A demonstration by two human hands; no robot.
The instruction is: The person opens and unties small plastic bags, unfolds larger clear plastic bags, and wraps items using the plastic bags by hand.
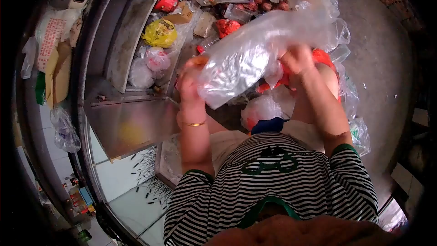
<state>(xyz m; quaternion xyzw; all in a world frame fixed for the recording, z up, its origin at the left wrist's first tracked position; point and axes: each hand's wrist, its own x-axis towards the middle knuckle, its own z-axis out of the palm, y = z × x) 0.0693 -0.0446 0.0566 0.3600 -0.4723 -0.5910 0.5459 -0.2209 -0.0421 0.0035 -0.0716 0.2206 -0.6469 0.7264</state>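
Note:
A large clear plastic bag (246, 61) is stretched out between my two hands, its surface shiny and partly blurred. On the left, my left hand (190, 79) is closed at the bag's lower left end, with a thin gold bangle on that wrist. My right hand (298, 59) is closed on the bag's right part, and motion blurs its fingers. Beneath the bag, a whitish plastic bag (261, 110) and a red bag (322, 58) lie near my legs.
An open cabinet drawer (136, 41) at the left holds a yellow bag (159, 33), a red container (166, 1) and whitish bags. Its open door (132, 125) juts out beside my left forearm. More plastic bags (348, 91) lie along the floor at the right.

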